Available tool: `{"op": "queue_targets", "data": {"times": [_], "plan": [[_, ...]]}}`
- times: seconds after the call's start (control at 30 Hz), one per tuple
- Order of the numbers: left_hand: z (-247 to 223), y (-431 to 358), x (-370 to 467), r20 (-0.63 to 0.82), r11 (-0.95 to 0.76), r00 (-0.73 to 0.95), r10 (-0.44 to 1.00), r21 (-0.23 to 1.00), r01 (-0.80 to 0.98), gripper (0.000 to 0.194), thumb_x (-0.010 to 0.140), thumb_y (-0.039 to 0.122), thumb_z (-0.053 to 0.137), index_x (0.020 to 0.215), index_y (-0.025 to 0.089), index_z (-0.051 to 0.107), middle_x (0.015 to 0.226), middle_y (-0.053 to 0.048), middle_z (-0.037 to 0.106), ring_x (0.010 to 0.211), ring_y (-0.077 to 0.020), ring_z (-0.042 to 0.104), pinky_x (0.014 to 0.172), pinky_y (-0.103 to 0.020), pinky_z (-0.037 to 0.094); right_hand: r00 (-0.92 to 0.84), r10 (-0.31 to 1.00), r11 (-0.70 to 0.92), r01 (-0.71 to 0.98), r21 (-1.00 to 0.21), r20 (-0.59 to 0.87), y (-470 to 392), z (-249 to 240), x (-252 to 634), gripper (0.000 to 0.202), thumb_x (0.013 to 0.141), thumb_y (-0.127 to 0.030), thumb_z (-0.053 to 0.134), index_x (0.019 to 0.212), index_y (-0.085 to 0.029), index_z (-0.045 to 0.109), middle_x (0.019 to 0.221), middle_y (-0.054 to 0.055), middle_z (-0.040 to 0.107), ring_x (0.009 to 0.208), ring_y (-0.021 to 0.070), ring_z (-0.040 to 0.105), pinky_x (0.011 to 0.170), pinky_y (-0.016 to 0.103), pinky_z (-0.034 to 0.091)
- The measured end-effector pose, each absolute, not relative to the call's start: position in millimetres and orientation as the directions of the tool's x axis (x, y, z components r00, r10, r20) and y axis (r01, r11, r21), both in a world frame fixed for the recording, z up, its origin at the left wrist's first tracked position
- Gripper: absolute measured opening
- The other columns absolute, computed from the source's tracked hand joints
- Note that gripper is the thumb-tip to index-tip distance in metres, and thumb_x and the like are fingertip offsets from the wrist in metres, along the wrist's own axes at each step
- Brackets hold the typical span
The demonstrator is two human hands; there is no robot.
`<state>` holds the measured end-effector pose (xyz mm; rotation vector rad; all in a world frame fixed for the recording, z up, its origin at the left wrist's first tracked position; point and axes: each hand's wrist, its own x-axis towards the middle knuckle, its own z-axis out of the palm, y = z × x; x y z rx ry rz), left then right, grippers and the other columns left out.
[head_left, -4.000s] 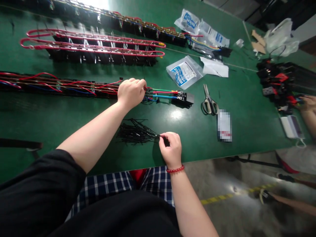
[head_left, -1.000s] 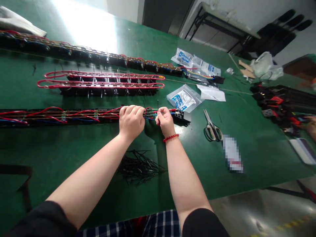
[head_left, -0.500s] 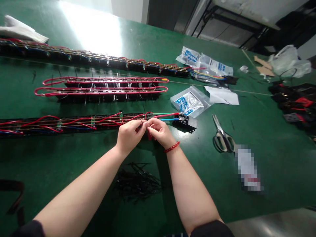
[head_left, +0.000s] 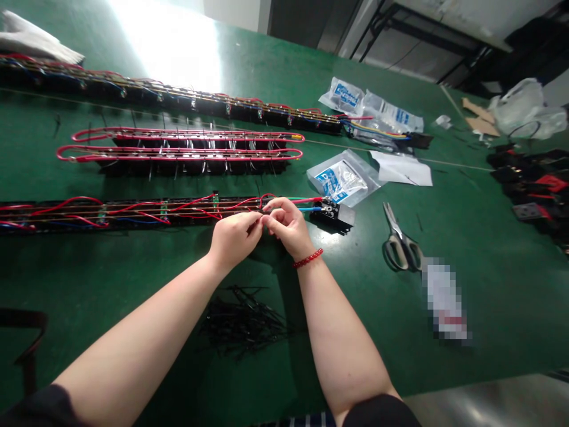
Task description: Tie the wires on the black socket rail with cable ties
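Observation:
At the near edge of a long black strip (head_left: 133,212) with red, blue and brown wires, my two hands meet fingertip to fingertip. My left hand (head_left: 235,237) pinches with thumb and forefinger; any small piece in that grip is hidden. Thumb and fingers of my right hand (head_left: 287,228) are also closed at the same spot, its forefinger arched over the wires. Green, red and blue leads run right from there to a black end connector (head_left: 331,214). Below my wrists lies a loose pile of thin black strips (head_left: 244,320), resembling cable ties.
Two red-wired bundles (head_left: 186,154) with upright black tails lie beyond the strip, and another long wired strip (head_left: 178,98) farther back. Scissors (head_left: 400,243) rest to the right, below a plastic packet (head_left: 342,178) and white paper (head_left: 402,168). Dark and red parts (head_left: 533,184) occupy the far right.
The view has shifted slightly, so the strips appear higher. My right hand's fingers have lifted and arched toward the wires. A red piece seen below my fingertips earlier no longer shows.

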<state>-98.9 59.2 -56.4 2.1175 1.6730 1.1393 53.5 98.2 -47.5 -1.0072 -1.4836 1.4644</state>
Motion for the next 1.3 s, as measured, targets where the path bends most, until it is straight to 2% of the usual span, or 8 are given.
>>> {"op": "queue_targets", "data": {"times": [0.27, 0.47, 0.57, 0.7, 0.87, 1.03, 1.17, 1.3], "plan": [[-52.5, 56.9, -99.9, 0.417, -0.399, 0.159, 0.895, 0.59, 0.702, 0.022, 0.093, 0.026, 0.052, 0.082, 0.021, 0.07, 0.08, -0.003, 0.074, 0.071, -0.016, 0.067, 0.065, -0.026, 0.047, -0.357, 0.933, -0.078, -0.078, -0.994, -0.045, 99.3, -50.5, 54.8, 0.031, 0.077, -0.043, 0.074, 0.078, -0.023, 0.051, 0.054, -0.009, 0.055, 0.043, 0.0064, 0.048, 0.041, 0.017, 0.037], [-46.0, 58.5, -107.7, 0.609, -0.401, -0.008, 0.793, 0.532, 0.746, 0.015, 0.091, 0.02, 0.053, 0.093, 0.022, 0.067, 0.092, -0.005, 0.074, 0.091, -0.0213, 0.066, 0.092, -0.038, 0.048, -0.528, 0.842, -0.14, -0.017, -0.99, -0.11, 99.7, -45.4, 65.0, 0.029, 0.077, -0.038, 0.073, 0.075, -0.022, 0.049, 0.053, -0.008, 0.057, 0.042, 0.0071, 0.049, 0.039, 0.017, 0.032], [-48.6, 60.7, -108.0, 0.614, -0.307, -0.085, 0.785, 0.504, 0.807, 0.016, 0.09, 0.02, 0.052, 0.098, 0.023, 0.066, 0.102, -0.005, 0.074, 0.106, -0.0239, 0.064, 0.102, -0.042, 0.043, -0.643, 0.755, -0.076, 0.111, -0.991, -0.13, 100.9, -40.7, 68.2, 0.023, 0.08, -0.037, 0.068, 0.072, -0.019, 0.057, 0.053, -0.008, 0.051, 0.041, 0.0059, 0.043, 0.041, 0.019, 0.028], [-55.0, 64.3, -104.5, 0.534, -0.269, -0.034, 0.845, 0.479, 0.836, 0.023, 0.09, 0.026, 0.056, 0.111, 0.024, 0.065, 0.123, -0.006, 0.07, 0.125, -0.0262, 0.058, 0.112, -0.045, 0.033, -0.385, 0.921, 0.149, 0.203, -0.968, 0.061, 100.4, -43.3, 70.7, 0.025, 0.085, -0.036, 0.057, 0.07, -0.018, 0.065, 0.059, -0.004, 0.053, 0.052, 0.0084, 0.045, 0.051, 0.022, 0.035], [-58.8, 66.4, -104.1, 0.42, -0.236, 0.023, 0.907, 0.463, 0.854, 0.036, 0.092, 0.038, 0.059, 0.126, 0.025, 0.061, 0.13, -0.008, 0.068, 0.125, -0.0284, 0.058, 0.119, -0.049, 0.023, -0.03, 0.99, 0.138, 0.455, -0.88, 0.139, 84.4, -56.3, 79.9, 0.026, 0.088, -0.04, 0.056, 0.078, -0.019, 0.068, 0.062, -0.003, 0.057, 0.058, 0.0119, 0.051, 0.059, 0.025, 0.041], [-58.3, 65.9, -106.0, 0.361, -0.216, 0.043, 0.932, 0.454, 0.865, 0.046, 0.088, 0.038, 0.065, 0.132, 0.026, 0.057, 0.132, -0.01, 0.066, 0.125, -0.0308, 0.056, 0.114, -0.05, 0.028, -0.124, 0.986, 0.165, 0.764, -0.624, 0.109, 71.5, -59.5, 72.6, 0.036, 0.084, -0.041, 0.063, 0.114, -0.023, 0.071, 0.067, -0.002, 0.066, 0.06, 0.0148, 0.057, 0.06, 0.026, 0.04], [-58.1, 65.6, -105.8, 0.36, -0.207, 0.045, 0.932, 0.427, 0.88, 0.048, 0.088, 0.037, 0.066, 0.134, 0.027, 0.056, 0.132, -0.01, 0.066, 0.125, -0.0309, 0.055, 0.11, -0.049, 0.03, -0.176, 0.983, 0.181, 0.899, -0.398, 0.051, 78.1, -53.6, 62.1, 0.028, 0.086, -0.048, 0.062, 0.101, -0.026, 0.073, 0.069, 0.0, 0.071, 0.059, 0.0156, 0.058, 0.056, 0.026, 0.033], [-57.4, 64.8, -105.1, 0.357, -0.21, 0.054, 0.933, 0.415, 0.885, 0.05, 0.087, 0.035, 0.066, 0.134, 0.026, 0.056, 0.133, -0.011, 0.065, 0.125, -0.032, 0.055, 0.11, -0.05, 0.029, -0.183, 0.983, 0.184, 0.923, -0.339, 0.035, 81.8, -50.3, 61.6, 0.029, 0.09, -0.05, 0.059, 0.101, -0.027, 0.073, 0.073, 0.001, 0.073, 0.062, 0.0168, 0.06, 0.055, 0.027, 0.028]]}}
